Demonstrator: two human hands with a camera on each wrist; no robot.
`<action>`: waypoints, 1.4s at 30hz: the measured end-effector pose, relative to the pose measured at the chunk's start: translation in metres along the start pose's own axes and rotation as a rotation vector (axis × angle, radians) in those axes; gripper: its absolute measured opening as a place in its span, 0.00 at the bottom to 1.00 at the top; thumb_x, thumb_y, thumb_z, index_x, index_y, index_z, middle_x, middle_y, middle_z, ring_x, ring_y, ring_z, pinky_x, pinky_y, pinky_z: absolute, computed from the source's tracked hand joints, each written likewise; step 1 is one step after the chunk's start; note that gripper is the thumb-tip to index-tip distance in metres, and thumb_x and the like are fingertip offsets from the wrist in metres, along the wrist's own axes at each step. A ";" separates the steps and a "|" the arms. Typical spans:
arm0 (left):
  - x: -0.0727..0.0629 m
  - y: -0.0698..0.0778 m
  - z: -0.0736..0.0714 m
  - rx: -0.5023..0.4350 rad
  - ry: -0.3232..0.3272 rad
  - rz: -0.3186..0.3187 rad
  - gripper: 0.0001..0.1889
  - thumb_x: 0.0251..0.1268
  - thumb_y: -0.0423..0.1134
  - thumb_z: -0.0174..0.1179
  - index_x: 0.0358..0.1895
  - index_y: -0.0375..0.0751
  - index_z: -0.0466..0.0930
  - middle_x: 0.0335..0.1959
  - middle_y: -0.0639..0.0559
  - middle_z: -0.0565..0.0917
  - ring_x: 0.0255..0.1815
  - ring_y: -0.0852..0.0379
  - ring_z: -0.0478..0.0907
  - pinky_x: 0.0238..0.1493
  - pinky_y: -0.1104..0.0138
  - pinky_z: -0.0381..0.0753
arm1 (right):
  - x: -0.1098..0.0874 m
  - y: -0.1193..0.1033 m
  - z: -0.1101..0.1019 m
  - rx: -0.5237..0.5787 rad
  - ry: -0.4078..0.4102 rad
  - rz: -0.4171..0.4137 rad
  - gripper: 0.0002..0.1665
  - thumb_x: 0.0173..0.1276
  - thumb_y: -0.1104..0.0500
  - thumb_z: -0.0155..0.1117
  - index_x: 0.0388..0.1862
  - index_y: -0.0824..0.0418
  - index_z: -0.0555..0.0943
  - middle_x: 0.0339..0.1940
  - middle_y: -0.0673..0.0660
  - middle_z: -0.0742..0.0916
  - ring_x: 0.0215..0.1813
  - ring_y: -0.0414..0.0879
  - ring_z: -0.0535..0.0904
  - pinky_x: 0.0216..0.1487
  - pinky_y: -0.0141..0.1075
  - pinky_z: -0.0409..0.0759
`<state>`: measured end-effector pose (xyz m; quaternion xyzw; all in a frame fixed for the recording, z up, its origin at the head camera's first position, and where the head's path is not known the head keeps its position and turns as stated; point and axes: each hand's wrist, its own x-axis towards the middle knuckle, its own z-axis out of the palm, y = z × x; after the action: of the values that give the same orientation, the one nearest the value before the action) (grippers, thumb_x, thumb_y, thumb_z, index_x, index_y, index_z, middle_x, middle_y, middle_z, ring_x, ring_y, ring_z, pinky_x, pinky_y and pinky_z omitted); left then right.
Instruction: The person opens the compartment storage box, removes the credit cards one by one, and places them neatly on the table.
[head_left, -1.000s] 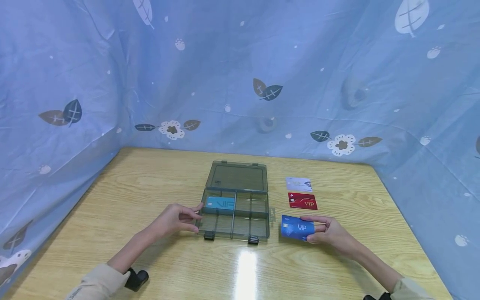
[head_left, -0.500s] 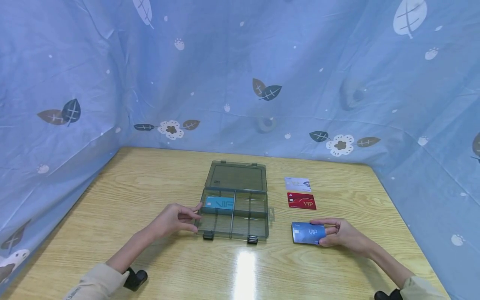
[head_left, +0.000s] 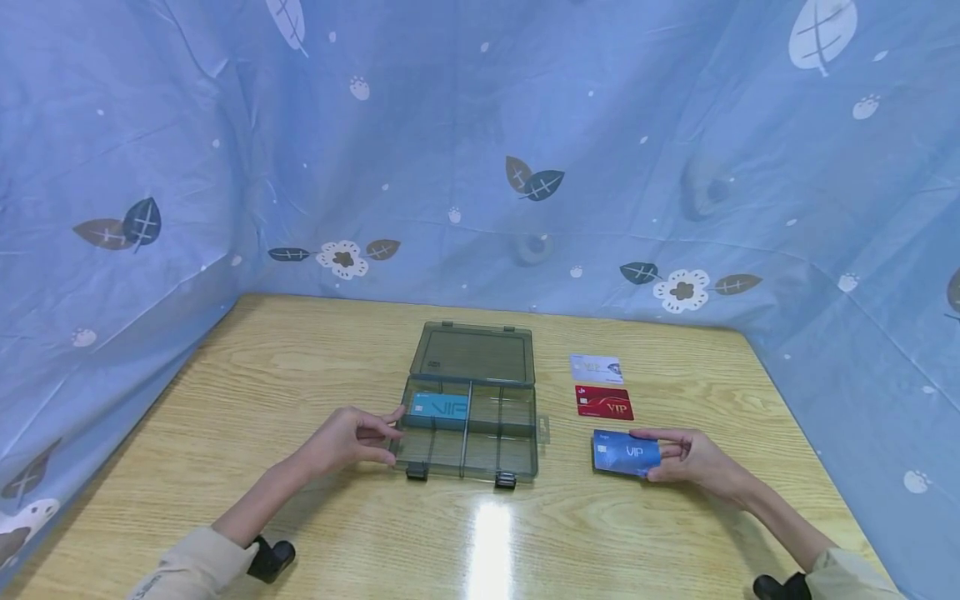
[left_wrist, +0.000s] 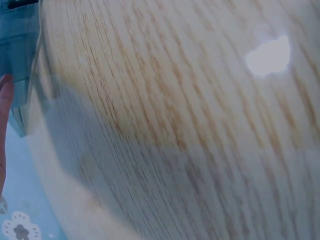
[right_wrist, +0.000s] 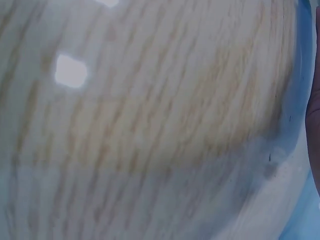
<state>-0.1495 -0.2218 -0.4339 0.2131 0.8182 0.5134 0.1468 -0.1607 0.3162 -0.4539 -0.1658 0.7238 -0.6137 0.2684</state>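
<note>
My right hand (head_left: 693,458) pinches the right end of a blue VIP card (head_left: 622,454) between thumb and fingers, to the right of the box and just above or on the table; which of these I cannot tell. A clear grey compartment box (head_left: 465,450) lies with its lid (head_left: 475,354) folded back. In its back-left section sits a light-blue VIP card (head_left: 441,406). My left hand (head_left: 348,442) touches the box's left edge with fingertips and thumb spread apart. In the left wrist view only a finger (left_wrist: 5,97) shows against the box (left_wrist: 20,55).
A red VIP card (head_left: 603,402) lies right of the box, with a silver-white card (head_left: 596,368) behind it. Two dark latches stick out at the box's front, and a hang tab (head_left: 543,429) juts from its right side. Blue patterned cloth (head_left: 465,167) borders the wooden table (head_left: 315,350).
My right hand has carried the blue card to the right, away from the box, then slightly toward the back. The left hand and the box stay where they were.
</note>
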 end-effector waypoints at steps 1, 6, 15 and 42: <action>0.000 0.000 0.000 0.000 -0.001 0.001 0.18 0.49 0.36 0.72 0.44 0.32 0.85 0.64 0.31 0.69 0.59 0.41 0.74 0.50 0.66 0.82 | 0.000 0.000 -0.001 0.005 -0.012 -0.014 0.33 0.62 0.71 0.65 0.67 0.67 0.71 0.47 0.59 0.87 0.50 0.43 0.83 0.50 0.36 0.83; 0.000 0.000 0.000 -0.010 -0.003 -0.002 0.17 0.50 0.36 0.71 0.44 0.31 0.85 0.64 0.30 0.68 0.60 0.41 0.74 0.50 0.66 0.82 | 0.001 -0.001 -0.003 0.041 -0.068 -0.064 0.33 0.62 0.73 0.64 0.67 0.67 0.70 0.51 0.58 0.86 0.53 0.44 0.82 0.51 0.36 0.83; 0.000 0.001 0.001 -0.026 0.002 -0.024 0.18 0.49 0.35 0.72 0.44 0.31 0.85 0.64 0.30 0.68 0.60 0.40 0.74 0.50 0.66 0.82 | -0.001 -0.001 -0.003 0.003 0.014 0.000 0.38 0.59 0.72 0.67 0.68 0.73 0.65 0.42 0.55 0.87 0.46 0.42 0.83 0.48 0.36 0.85; 0.000 0.001 0.001 -0.028 0.001 -0.013 0.18 0.49 0.35 0.72 0.44 0.29 0.84 0.63 0.30 0.68 0.59 0.40 0.74 0.50 0.65 0.82 | -0.002 0.001 -0.002 -0.468 0.222 -0.163 0.32 0.51 0.62 0.78 0.55 0.70 0.79 0.54 0.66 0.76 0.51 0.29 0.72 0.53 0.17 0.74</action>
<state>-0.1487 -0.2211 -0.4333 0.2055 0.8123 0.5240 0.1530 -0.1600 0.3191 -0.4547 -0.2127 0.8552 -0.4637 0.0914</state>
